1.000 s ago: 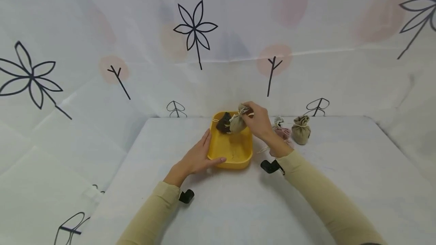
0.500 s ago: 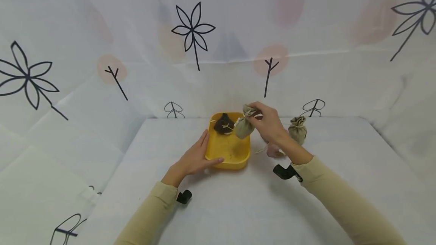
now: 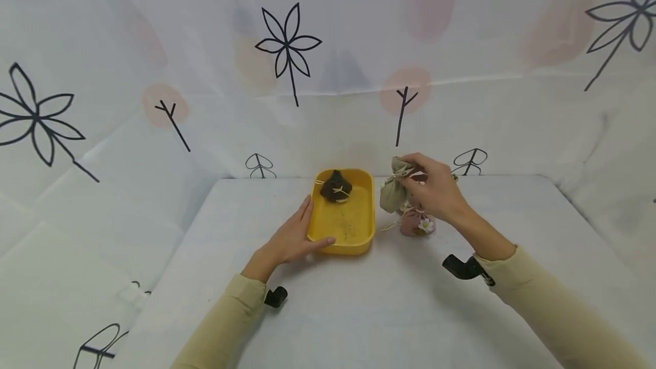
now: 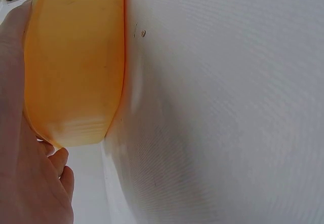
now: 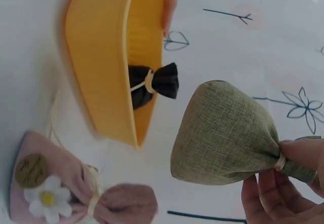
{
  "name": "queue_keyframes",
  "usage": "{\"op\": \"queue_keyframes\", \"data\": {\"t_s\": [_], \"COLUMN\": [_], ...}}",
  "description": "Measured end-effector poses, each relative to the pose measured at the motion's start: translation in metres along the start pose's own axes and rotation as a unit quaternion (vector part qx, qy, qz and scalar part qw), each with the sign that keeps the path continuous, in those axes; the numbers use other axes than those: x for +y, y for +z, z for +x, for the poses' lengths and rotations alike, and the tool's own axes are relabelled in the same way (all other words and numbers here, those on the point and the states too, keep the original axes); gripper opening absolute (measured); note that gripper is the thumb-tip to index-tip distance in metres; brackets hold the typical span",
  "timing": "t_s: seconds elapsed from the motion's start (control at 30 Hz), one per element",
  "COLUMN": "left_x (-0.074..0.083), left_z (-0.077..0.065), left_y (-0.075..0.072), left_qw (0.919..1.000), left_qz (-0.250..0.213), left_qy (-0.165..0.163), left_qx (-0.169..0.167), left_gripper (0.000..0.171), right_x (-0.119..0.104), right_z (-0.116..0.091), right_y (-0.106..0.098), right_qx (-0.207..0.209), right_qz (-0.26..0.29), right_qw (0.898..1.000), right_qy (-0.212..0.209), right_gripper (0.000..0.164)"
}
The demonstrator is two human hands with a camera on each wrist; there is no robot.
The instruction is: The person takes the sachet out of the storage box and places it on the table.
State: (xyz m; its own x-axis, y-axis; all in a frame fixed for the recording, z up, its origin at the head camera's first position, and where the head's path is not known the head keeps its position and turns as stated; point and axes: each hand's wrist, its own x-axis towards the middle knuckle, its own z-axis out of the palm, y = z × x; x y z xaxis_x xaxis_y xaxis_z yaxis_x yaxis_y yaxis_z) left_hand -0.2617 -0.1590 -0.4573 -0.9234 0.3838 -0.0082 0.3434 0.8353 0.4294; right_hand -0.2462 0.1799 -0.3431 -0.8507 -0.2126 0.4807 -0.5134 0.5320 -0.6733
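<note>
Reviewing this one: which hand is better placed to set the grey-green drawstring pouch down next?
Probably the right hand: it pinches the grey-green drawstring pouch by its gathered neck, outside the yellow tray and near the pink pouch. The left hand is busy holding the tray's left side.

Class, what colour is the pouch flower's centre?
The centre is yellow, clearest in the right wrist view.

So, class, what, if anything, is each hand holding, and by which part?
The right hand pinches a grey-green drawstring pouch by its gathered neck. The left hand, fingers extended, rests against the left side and near rim of the yellow tray.
</note>
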Motion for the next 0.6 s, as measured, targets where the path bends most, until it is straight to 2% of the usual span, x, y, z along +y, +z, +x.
{"op": "queue_keyframes", "data": {"t_s": [0.27, 0.6], "left_x": [-0.001, -0.003], "left_z": [0.001, 0.001], "left_y": [0.000, 0.002], "left_qw": [1.0000, 0.9999], "left_qz": [-0.004, -0.007], "left_qy": [-0.001, 0.001], "left_qx": [0.002, 0.009], "left_gripper": [0.127, 0.127], "right_x": [0.005, 0.028], "right_z": [-0.014, -0.030], "right_y": [-0.026, -0.053], "right_qx": [0.030, 0.057], "right_qz": [-0.040, -0.074], "right_qw": [0.999, 0.996], "right_qy": [-0.017, -0.010], "right_gripper": [0.030, 0.034]}}
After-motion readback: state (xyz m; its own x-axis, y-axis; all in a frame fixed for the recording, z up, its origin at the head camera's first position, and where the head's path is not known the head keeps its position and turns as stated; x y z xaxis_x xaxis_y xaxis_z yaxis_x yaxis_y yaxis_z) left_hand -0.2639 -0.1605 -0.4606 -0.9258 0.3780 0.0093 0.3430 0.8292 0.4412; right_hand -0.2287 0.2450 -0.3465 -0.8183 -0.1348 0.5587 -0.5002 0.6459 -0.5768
